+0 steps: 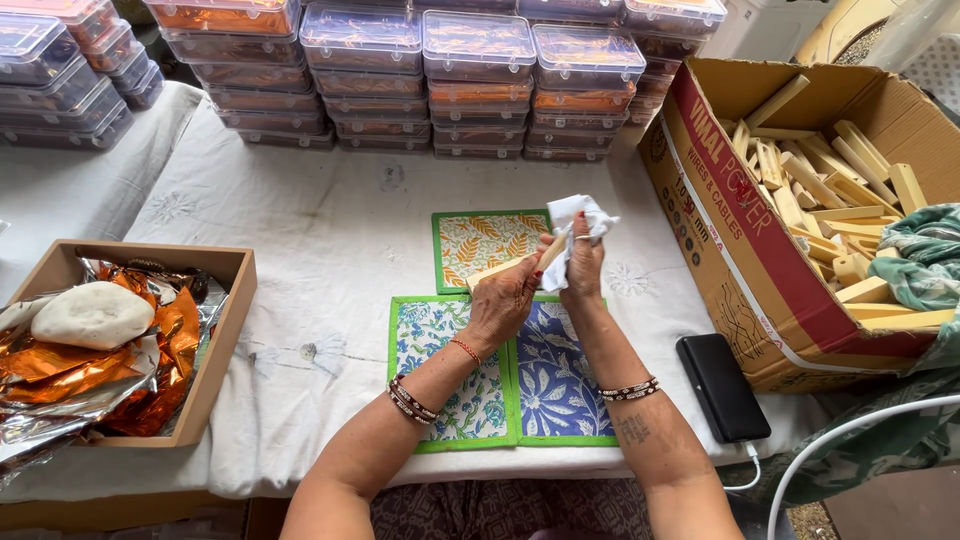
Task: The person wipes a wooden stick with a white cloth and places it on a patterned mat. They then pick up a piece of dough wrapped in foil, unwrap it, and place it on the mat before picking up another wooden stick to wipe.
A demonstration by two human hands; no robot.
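A small brown box (225, 340) with shiny orange foil (150, 345) sits on the left. In the middle, the left hand (503, 300) grips a pale wooden stick (515, 266) over bright printed mats (480, 245). The right hand (583, 262) squeezes a white cloth (580, 215) against it. A big red-striped cardboard box (740, 250) of sticks stands right.

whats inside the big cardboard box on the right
The cardboard box holds a loose pile of pale wooden sticks. A green patterned cloth covers its near right corner, so what lies beneath it and lower in the pile is hidden.
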